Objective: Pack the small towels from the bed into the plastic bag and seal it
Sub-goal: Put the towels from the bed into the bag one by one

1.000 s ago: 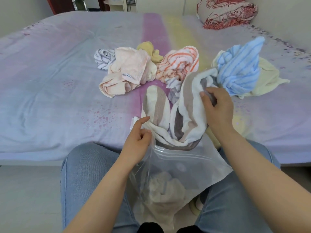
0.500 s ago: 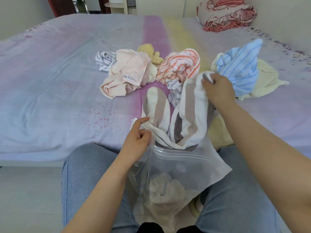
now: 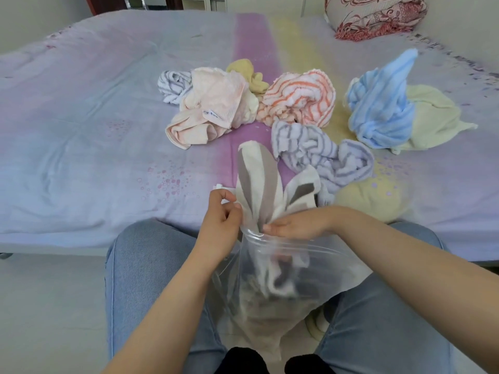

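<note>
Sitting at the edge of the bed (image 3: pixel 81 147), which is covered with a pale lilac sheet with a pink and a yellow stripe, a person in blue jeans (image 3: pixel 151 265) is holding a clear plastic zip bag (image 3: pixel 318 268) between the knees. The left hand (image 3: pixel 220 225) is pinching the near-left part of the bag's rim, with the fingers curled around the plastic. The right hand (image 3: pixel 297 225) is lying across the bag's mouth, and its fingers are pressing on a white towel with grey-brown stripes (image 3: pixel 259 182) at the place where it is entering the bag; whether these fingers are closing around the cloth I cannot tell. The lower half of this towel is already hanging inside the bag, and two ends of it are standing up above the rim. Under it, at the bottom of the bag, some pale cloth is showing, but it is blurred.

The other small towels are lying on the bed beyond the bag. A white towel with lilac stripes (image 3: pixel 324 152) is lying crumpled just behind the bag. Further back a white towel with orange stripes (image 3: pixel 299 98) is resting, with a pale pink towel (image 3: pixel 208 109) to its left and a light blue striped towel (image 3: pixel 383 103) to its right. The blue one is standing in a peak on a pale yellow towel (image 3: pixel 434 117).
</note>
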Demonstrator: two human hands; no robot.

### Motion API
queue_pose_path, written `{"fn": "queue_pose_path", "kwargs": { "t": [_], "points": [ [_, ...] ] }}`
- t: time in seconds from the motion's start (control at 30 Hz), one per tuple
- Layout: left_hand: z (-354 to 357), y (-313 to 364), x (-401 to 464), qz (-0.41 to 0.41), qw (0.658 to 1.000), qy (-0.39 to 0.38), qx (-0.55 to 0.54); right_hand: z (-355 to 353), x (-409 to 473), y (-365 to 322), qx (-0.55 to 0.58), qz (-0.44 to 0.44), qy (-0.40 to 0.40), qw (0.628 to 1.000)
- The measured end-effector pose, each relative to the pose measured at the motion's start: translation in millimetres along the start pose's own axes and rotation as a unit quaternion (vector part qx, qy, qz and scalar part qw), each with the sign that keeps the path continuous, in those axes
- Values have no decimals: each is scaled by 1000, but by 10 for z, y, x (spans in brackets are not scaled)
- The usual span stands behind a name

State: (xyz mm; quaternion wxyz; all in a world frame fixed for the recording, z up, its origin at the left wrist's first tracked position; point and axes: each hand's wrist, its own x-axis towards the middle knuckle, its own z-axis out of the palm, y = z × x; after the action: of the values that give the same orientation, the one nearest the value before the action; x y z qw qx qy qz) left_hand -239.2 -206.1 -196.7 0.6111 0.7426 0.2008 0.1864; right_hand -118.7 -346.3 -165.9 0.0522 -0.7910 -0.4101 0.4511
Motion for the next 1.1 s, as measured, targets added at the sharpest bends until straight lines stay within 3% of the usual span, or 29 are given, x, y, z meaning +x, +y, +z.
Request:
{"fn": "queue_pose_path", "kwargs": {
  "t": [0.07, 0.13, 0.17, 0.2, 0.27, 0.33, 0.5, 0.53, 0.6, 0.67, 0.7, 0.73, 0.77, 0.83, 0.87, 0.9, 1.0, 1.1],
  "points": [
    [-36, -8, -5, -5, 1000, -1, 8, -72, -35, -13, 50, 20, 9, 999],
    [-77, -12, -6, -2, 1000, -5, 11, -181, -52, -75, 100, -33, 182, 978],
    [-85, -10, -4, 1, 1000, -5, 8, -253, -29, -66, 59, -63, 272, 959],
    [-82, -7, -3, 3, 1000, -3, 9, -322, -22, -86, -35, -78, 309, 947],
    [-59, 8, -4, 3, 1000, -1, 10, -369, 121, -21, -231, -49, 256, 938],
    [-33, 17, -6, 2, 1000, -2, 9, -333, 300, 74, -339, -6, 210, 917],
    [-89, -22, -16, 0, 1000, 2, 8, -295, 355, 124, -276, -58, 391, 876],
    [-103, -26, -19, 2, 1000, 1, 9, -289, 317, 116, -238, -51, 365, 898],
    [-117, -20, -21, 6, 1000, 0, 10, -253, 209, 98, -116, -37, 192, 974],
    [-122, -12, -15, 6, 1000, -1, 11, -220, 103, 81, 11, -41, 56, 998],
    [-123, -12, -14, 5, 1000, -2, 11, -216, 69, 87, 50, -42, 74, 995],
    [-121, -13, -13, 5, 1000, -5, 11, -231, 50, 101, 64, -35, 156, 985],
    [-120, -15, -16, 5, 1000, -8, 12, -271, 49, 140, 38, -21, 297, 954],
    [-114, -18, -23, 7, 1000, -12, 14, -390, 44, 276, -110, 29, 575, 811],
    [-108, -20, -25, 8, 1000, -12, 15, -445, 45, 370, -157, 66, 628, 760],
    [-102, -18, -26, 8, 1000, -12, 16, -502, 52, 475, -163, 111, 623, 757],
    [-94, -9, -22, 5, 1000, -13, 20, -476, 139, 715, -78, 212, 466, 855],
    [-85, 14, -25, 8, 1000, -14, 21, -408, 226, 950, -40, 182, 516, 836]
  ]
}}
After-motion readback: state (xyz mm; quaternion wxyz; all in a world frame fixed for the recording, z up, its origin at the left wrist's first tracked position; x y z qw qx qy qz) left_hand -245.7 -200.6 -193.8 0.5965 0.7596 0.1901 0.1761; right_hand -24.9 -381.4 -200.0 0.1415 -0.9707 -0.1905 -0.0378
